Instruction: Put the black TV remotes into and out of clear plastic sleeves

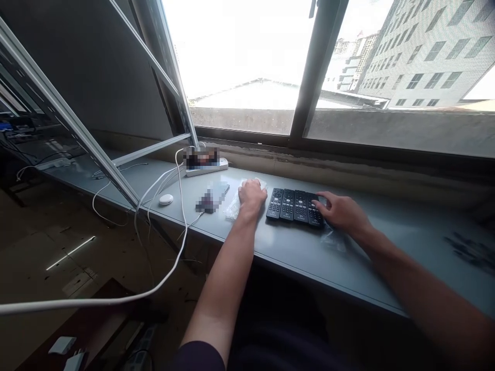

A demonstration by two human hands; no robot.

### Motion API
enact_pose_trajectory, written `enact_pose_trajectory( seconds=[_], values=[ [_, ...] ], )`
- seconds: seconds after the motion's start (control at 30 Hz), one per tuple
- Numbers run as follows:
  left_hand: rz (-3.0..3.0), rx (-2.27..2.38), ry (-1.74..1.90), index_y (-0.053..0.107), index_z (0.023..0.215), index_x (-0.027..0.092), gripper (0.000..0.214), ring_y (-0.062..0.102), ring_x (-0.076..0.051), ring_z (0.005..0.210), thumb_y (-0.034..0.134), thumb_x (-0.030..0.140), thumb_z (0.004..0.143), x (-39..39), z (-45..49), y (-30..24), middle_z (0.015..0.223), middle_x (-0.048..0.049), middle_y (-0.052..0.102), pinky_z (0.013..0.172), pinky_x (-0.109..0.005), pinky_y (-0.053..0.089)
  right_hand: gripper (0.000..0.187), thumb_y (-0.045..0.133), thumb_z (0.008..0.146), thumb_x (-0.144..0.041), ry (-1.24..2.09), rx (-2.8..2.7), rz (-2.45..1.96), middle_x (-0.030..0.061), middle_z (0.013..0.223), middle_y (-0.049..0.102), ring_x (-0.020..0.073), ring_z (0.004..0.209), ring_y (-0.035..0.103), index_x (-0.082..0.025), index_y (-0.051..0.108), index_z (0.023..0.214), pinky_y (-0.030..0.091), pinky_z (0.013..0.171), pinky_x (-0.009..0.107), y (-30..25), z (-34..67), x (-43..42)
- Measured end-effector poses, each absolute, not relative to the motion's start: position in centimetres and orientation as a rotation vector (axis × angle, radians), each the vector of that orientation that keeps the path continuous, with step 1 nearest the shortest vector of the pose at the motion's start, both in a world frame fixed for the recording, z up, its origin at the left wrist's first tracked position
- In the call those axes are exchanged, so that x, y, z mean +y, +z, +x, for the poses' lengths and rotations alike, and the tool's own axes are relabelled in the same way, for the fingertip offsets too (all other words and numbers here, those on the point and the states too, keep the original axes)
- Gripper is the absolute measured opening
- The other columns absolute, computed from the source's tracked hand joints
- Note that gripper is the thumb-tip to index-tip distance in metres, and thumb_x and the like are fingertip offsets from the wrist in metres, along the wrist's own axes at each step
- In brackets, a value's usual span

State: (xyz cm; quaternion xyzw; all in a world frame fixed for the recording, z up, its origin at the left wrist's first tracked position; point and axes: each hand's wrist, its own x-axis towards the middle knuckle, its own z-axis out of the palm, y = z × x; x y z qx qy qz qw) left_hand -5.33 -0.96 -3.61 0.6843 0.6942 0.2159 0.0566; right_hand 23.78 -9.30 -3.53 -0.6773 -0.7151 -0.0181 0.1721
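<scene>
Several black remote controls (287, 206) lie side by side in a row on the grey-blue table. My right hand (342, 210) is at the row's right end, thumb and fingers closed on the rightmost remote control (315, 219). Left of the row, my left hand (252, 195) rests with curled fingers on some clear plastic bags (233, 208) and appears to grip them; its fingertips are hidden. Another clear plastic bag (333, 240) lies under and in front of my right wrist.
A phone-like device (221, 191), partly blurred out, lies left of the bags with a cable attached. Beyond it are a white power strip (209, 168) and a round white object (166, 199). White cables (181, 232) hang over the front edge. A metal frame (93, 139) slants at left; dark items (469, 250) lie at far right.
</scene>
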Motion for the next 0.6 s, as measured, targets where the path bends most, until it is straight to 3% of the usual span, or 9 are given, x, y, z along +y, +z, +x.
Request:
enact_pose_trajectory(
  seconds=[0.13,0.27,0.47,0.53,0.6],
  values=[
    [2.056,2.098,0.595,0.08,0.126,0.02,0.028,0.07,-0.033,0.132,0.063,0.029,0.107,-0.9,-5.5,-3.7,0.139,-0.0186,0.076,0.11,-0.043,0.053,0.058,0.052,0.111,-0.059,-0.043,-2.03,-1.905,0.0152,0.112,0.088,0.0384,0.099,0.082,-0.022,0.077,0.149,0.056,0.079,0.042,-3.5,23.7,-9.3],
    [2.056,2.084,0.605,0.084,0.114,0.02,0.028,0.074,-0.032,0.121,0.058,0.018,0.105,-0.9,-5.5,-3.5,0.126,-0.0171,0.08,0.107,-0.043,0.054,0.06,0.053,0.111,-0.059,-0.029,-2.039,-1.888,0.014,0.106,0.087,0.037,0.094,0.081,-0.022,0.075,0.152,0.056,0.078,0.042,-3.2,23.5,-9.5],
    [2.345,1.728,1.012,0.083,0.126,0.021,0.035,0.07,-0.029,0.117,0.051,0.026,0.114,-1.8,-4.1,-3.0,0.127,-0.0151,0.076,0.106,-0.04,0.054,0.059,0.054,0.111,-0.056,-0.046,-2.041,-1.798,0.0128,0.099,0.083,0.0347,0.088,0.078,-0.019,0.074,0.152,0.055,0.08,0.042,-3.1,23.4,-9.5],
    [2.513,1.463,1.091,0.082,0.128,0.022,0.035,0.068,-0.027,0.119,0.05,0.029,0.116,-2.2,-3.0,-3.0,0.127,-0.013,0.076,0.108,-0.038,0.054,0.066,0.056,0.11,-0.054,-0.094,-2.016,-1.712,0.015,0.109,0.082,0.0345,0.092,0.077,-0.015,0.065,0.163,0.056,0.083,0.043,-3.1,23.3,-9.6],
    [2.663,1.186,1.099,0.082,0.128,0.023,0.032,0.067,-0.026,0.122,0.052,0.03,0.116,-2.6,-1.7,-3.2,0.127,-0.01,0.076,0.112,-0.036,0.052,0.082,0.06,0.108,-0.051,-0.165,-1.969,-1.595,0.0193,0.125,0.079,0.0349,0.101,0.077,-0.009,0.045,0.177,0.058,0.089,0.043,-3.1,23.1,-9.8]
  ],
)
